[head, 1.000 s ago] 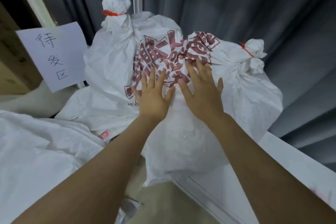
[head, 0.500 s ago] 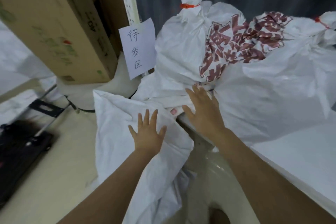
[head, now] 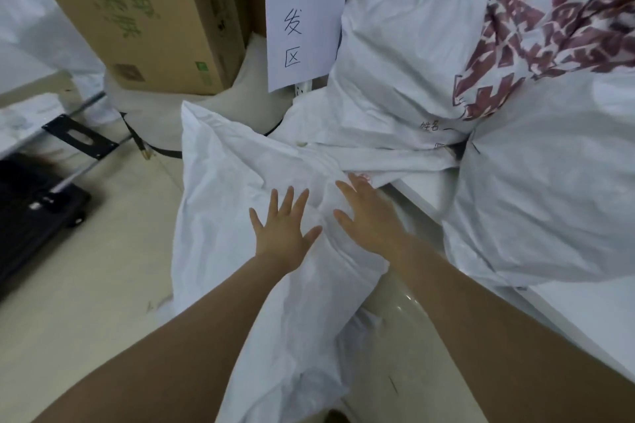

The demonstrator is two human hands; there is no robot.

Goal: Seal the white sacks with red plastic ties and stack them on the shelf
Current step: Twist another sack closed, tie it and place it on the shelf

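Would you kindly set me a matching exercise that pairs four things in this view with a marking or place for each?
Things:
1. cardboard box
2. paper sign
3. limp white sack
4. stuffed sack on the shelf

Descriptions:
A. beneath the left hand and right hand
B. green print
C. handwritten black characters
D. dark red print

Pairs: 1-B; 2-C; 3-A; 4-D
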